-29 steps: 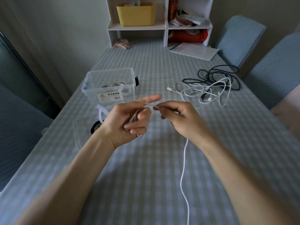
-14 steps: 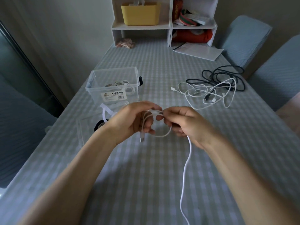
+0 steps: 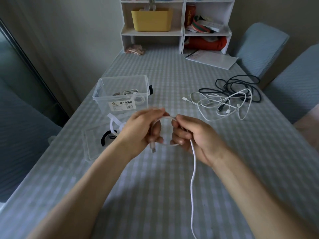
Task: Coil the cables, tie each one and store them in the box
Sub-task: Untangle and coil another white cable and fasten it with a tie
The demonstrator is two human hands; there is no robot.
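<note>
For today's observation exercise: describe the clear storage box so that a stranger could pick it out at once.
Start at the checked table and look to its left half, beyond the person's left hand. There stands the clear plastic storage box, open-topped, with coiled white cables inside. Unlike the flat clear lid nearer the person, it has a printed label on its front.

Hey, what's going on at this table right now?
A person is coiling a white cable: the left hand and the right hand each grip one side of a single loop, while the rest trails toward them. A clear box already holds coiled cables. A tangle of black and white cables waits on the table.
</note>
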